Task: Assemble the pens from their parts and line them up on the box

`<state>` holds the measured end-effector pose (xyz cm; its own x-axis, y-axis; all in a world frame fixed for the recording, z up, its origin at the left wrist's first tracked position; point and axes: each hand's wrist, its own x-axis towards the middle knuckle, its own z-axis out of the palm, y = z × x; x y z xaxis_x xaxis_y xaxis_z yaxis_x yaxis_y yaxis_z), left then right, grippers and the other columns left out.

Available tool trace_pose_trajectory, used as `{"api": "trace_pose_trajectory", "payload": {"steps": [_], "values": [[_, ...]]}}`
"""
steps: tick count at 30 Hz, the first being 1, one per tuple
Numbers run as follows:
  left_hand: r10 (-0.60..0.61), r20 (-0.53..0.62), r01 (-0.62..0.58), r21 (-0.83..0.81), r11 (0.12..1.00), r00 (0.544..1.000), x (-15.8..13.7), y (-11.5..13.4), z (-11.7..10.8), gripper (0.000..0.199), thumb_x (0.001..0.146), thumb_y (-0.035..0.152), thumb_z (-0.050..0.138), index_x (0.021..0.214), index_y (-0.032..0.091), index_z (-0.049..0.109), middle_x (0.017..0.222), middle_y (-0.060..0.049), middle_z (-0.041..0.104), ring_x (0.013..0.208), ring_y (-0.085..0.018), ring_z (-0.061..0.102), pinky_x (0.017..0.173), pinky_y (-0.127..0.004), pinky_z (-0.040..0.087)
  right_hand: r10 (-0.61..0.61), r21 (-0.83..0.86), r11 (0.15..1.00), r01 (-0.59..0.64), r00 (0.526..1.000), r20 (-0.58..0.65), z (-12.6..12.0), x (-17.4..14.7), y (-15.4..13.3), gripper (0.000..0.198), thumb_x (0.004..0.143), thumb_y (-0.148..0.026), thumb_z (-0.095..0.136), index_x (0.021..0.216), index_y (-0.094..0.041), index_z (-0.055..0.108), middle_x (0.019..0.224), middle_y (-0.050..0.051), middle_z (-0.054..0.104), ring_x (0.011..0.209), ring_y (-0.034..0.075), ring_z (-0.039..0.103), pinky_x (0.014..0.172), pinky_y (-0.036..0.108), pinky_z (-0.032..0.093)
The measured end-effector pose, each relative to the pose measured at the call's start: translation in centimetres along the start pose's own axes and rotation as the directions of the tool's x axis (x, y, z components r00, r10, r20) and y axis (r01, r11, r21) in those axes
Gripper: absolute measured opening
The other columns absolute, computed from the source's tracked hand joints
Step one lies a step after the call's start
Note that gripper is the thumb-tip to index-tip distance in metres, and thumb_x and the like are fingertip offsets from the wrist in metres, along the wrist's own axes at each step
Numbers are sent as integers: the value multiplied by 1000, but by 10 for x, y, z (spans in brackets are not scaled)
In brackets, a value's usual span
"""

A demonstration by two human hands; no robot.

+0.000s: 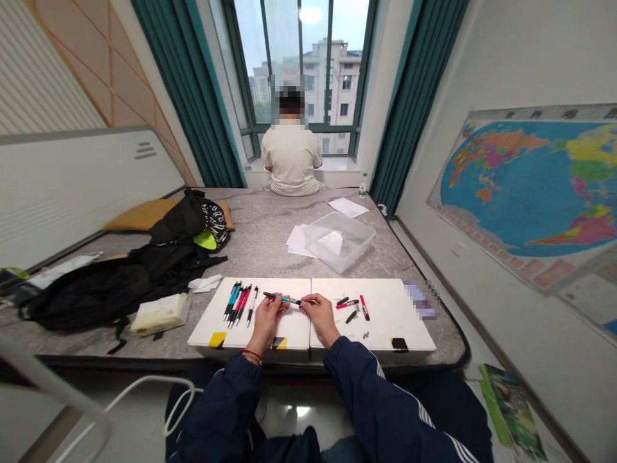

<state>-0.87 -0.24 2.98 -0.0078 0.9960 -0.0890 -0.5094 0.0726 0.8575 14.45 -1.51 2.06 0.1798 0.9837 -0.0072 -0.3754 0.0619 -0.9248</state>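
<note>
A teal and black pen (290,300) lies level between my two hands, above the white boards. My left hand (267,319) is closed around its barrel, and the fingers of my right hand (320,314) pinch its right end. Left of my hands is a row of whole pens (237,304) in teal, black, red and white. Several loose pen parts (348,304), red and black, lie scattered to the right of my right hand. Some tiny grey pieces (366,335) rest nearer the front edge.
The white boards (385,292) rest on a grey marbled mattress. Beyond them stand a clear plastic bin (354,251) and papers (299,240). A black backpack (120,286) and tissue pack (161,313) lie left. A person (292,154) sits by the window, near a bottle (363,185).
</note>
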Motion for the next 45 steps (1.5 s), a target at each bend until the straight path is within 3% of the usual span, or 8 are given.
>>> {"api": "trace_pose_trajectory", "payload": {"steps": [6, 10, 18, 25, 37, 45], "values": [[-12, -11, 12, -15, 1000, 1000, 1, 0, 0, 42, 70, 32, 79, 100, 13, 58, 97, -10, 73, 74, -13, 69, 78, -29, 54, 8, -9, 1000, -7, 997, 75, -2, 1, 3, 38, 67, -35, 77, 99, -15, 69, 90, 7, 70, 82, 19, 67, 78, 34, 56], [-21, -11, 20, -36, 999, 1000, 2, -1, -2, 42, 70, 31, 80, 101, 13, 57, 98, -9, 73, 77, -13, 70, 79, -29, 54, -23, -68, 997, 30, 995, 102, -2, 3, 4, 32, 71, -38, 72, 93, -16, 70, 97, 8, 67, 83, 19, 68, 77, 35, 57], [-13, -22, 12, -58, 998, 1000, 4, -2, -5, 41, 71, 32, 80, 100, 14, 58, 99, -9, 72, 77, -13, 70, 79, -30, 55, 32, -30, 999, -30, 997, 66, -1, 1, 3, 33, 72, -38, 72, 92, -15, 61, 73, 5, 69, 73, 19, 70, 71, 34, 58], [-8, -13, 7, -60, 998, 1000, 3, -2, -6, 40, 72, 31, 79, 101, 14, 57, 99, -9, 72, 79, -13, 70, 79, -29, 54, 26, 20, 999, -26, 999, 20, 3, -3, -7, 36, 68, -38, 77, 89, -12, 64, 78, 6, 69, 72, 20, 71, 65, 30, 57], [-3, -2, 3, -64, 998, 1000, 2, -2, -5, 37, 74, 31, 77, 102, 16, 58, 103, -9, 72, 79, -12, 70, 81, -29, 54, -32, -11, 999, 32, 999, -20, -1, 0, 1, 32, 66, -39, 76, 87, -15, 67, 77, 4, 67, 72, 17, 66, 64, 30, 57], [-4, 4, 4, -52, 999, 1000, -1, 1, -1, 40, 72, 30, 79, 102, 14, 58, 102, -11, 72, 78, -14, 70, 81, -31, 54, -13, -43, 999, 14, 1000, 25, 1, -4, -4, 32, 67, -38, 76, 86, -14, 68, 77, 5, 69, 71, 17, 66, 68, 31, 56]]}}
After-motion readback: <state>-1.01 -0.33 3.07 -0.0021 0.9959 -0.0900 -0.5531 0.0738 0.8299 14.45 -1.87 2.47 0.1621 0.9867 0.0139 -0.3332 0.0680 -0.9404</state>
